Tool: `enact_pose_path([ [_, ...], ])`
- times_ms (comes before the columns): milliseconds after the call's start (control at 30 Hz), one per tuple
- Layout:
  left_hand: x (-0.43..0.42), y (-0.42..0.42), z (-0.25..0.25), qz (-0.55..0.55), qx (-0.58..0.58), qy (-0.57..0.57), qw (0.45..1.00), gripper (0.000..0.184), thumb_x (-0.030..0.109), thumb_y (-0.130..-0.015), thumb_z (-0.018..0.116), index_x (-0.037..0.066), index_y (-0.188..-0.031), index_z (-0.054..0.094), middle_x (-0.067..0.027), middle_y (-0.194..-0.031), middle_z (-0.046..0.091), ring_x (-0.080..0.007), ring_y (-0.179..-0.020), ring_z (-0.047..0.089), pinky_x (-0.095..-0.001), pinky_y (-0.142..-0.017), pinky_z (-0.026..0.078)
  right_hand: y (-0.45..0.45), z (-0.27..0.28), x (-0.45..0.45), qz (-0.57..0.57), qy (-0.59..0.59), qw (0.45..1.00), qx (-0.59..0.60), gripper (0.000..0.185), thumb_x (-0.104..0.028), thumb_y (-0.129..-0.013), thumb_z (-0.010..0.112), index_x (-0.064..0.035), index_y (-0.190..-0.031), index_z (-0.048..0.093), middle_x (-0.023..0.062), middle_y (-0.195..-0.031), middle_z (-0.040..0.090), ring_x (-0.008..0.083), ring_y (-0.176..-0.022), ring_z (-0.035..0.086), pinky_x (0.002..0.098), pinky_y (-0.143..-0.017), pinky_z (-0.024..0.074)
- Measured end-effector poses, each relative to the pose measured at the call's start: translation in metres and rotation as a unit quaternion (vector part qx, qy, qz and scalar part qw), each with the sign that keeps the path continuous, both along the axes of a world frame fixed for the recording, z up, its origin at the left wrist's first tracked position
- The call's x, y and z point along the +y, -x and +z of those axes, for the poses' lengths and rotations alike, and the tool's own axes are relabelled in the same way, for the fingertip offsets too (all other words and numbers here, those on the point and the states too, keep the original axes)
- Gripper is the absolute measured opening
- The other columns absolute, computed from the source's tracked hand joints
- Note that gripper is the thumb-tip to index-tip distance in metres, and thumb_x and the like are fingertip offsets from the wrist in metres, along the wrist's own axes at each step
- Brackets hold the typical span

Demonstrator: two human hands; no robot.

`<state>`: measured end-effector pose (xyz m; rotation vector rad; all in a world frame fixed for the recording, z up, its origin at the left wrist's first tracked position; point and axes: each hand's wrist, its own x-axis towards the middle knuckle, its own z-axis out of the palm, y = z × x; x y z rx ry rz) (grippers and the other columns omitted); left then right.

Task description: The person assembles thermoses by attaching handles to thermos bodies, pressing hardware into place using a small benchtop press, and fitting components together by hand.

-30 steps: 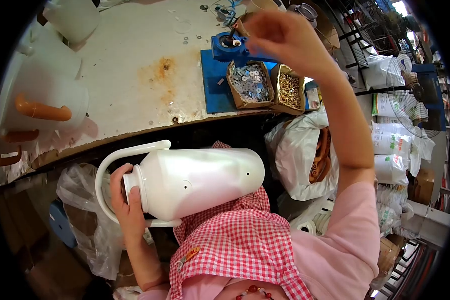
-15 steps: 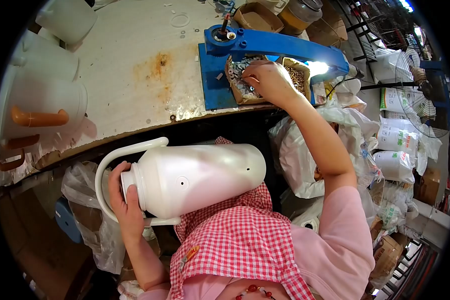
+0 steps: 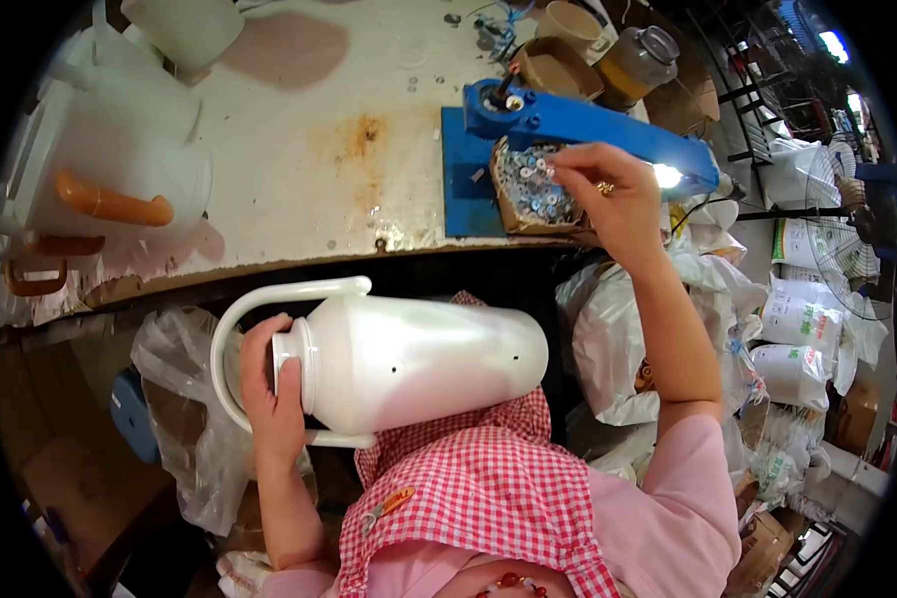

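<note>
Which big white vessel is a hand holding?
The glossy white bottle-shaped vessel with a white arched handle, lying on its side: the left hand grips its neck. The other white vessels are on the pale table.

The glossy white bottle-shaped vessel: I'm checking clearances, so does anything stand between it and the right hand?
Yes: the brown cardboard box of small washer-like rings and the front edge of the white worktop lie between the right hand and the vessel. The hand appears above the box, so passing over both looks possible.
</note>
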<state>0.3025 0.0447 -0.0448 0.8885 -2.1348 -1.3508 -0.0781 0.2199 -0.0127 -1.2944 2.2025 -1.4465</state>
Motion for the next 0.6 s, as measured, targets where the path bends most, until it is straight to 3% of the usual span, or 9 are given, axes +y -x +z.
enact_pose_path([
  [33, 0.002, 0.002, 0.001, 0.014, 0.011, 0.002, 1.0, 0.036, 0.013, -0.093, 0.054, 0.0, -0.126, 0.057, -0.0138, -0.125, 0.057, -0.0263, -0.115, 0.054, -0.0374, -0.104, 0.039, -0.001, 0.009, -0.01, -0.017, 0.055, 0.998, 0.002, 0.012, 0.003, -0.085, 0.071, 0.0, -0.097, 0.074, 0.0034, -0.092, 0.074, 0.0067, -0.073, 0.063, 0.0219, -0.067, 0.0511],
  [67, 0.002, 0.002, 0.0, 0.009, 0.017, 0.005, 1.0, 0.036, 0.013, -0.093, 0.054, 0.0, -0.126, 0.057, -0.0138, -0.125, 0.057, -0.0263, -0.115, 0.054, -0.0374, -0.104, 0.039, -0.002, 0.019, -0.022, -0.022, 0.059, 0.998, 0.008, 0.012, 0.003, -0.085, 0.071, 0.0, -0.097, 0.074, 0.0034, -0.092, 0.074, 0.0067, -0.073, 0.063, 0.0219, -0.067, 0.0511],
  [167, 0.003, 0.0, 0.0, 0.023, 0.018, 0.033, 0.999, 0.03, 0.011, -0.097, 0.052, -0.001, -0.124, 0.059, -0.0106, -0.123, 0.061, -0.0215, -0.113, 0.057, -0.0342, -0.102, 0.042, 0.003, 0.034, -0.06, -0.011, 0.212, 0.975, 0.069, 0.013, 0.004, -0.083, 0.072, -0.0012, -0.095, 0.073, 0.0042, -0.094, 0.075, 0.0084, -0.075, 0.067, 0.0221, -0.067, 0.0523],
  [333, 0.007, -0.012, 0.002, 0.069, 0.047, -0.009, 0.996, 0.032, 0.009, -0.093, 0.053, -0.001, -0.122, 0.059, -0.0126, -0.122, 0.059, -0.024, -0.113, 0.055, -0.0351, -0.102, 0.04, 0.012, 0.033, -0.077, 0.003, 0.171, 0.963, 0.207, 0.016, 0.004, -0.078, 0.074, -0.005, -0.091, 0.071, 0.0052, -0.098, 0.076, 0.0163, -0.08, 0.072, 0.027, -0.065, 0.0555],
  [400, 0.007, -0.017, 0.005, 0.086, 0.065, -0.018, 0.994, 0.032, 0.01, -0.095, 0.052, -0.001, -0.124, 0.058, -0.0118, -0.123, 0.058, -0.0229, -0.113, 0.055, -0.0352, -0.103, 0.04, 0.019, 0.034, -0.076, 0.005, 0.156, 0.923, 0.352, 0.014, 0.0, -0.076, 0.075, -0.0077, -0.086, 0.069, 0.0025, -0.096, 0.075, 0.0202, -0.077, 0.071, 0.0283, -0.064, 0.0556],
  [600, -0.005, -0.027, 0.025, 0.138, 0.064, 0.047, 0.987, 0.033, 0.017, -0.099, 0.05, -0.002, -0.124, 0.058, -0.0125, -0.122, 0.061, -0.0227, -0.113, 0.056, -0.0355, -0.103, 0.04, 0.024, 0.034, -0.077, 0.017, 0.125, 0.855, 0.502, 0.013, -0.004, -0.076, 0.074, -0.0105, -0.085, 0.067, -0.0013, -0.097, 0.074, 0.0218, -0.073, 0.069, 0.0319, -0.063, 0.0556],
])
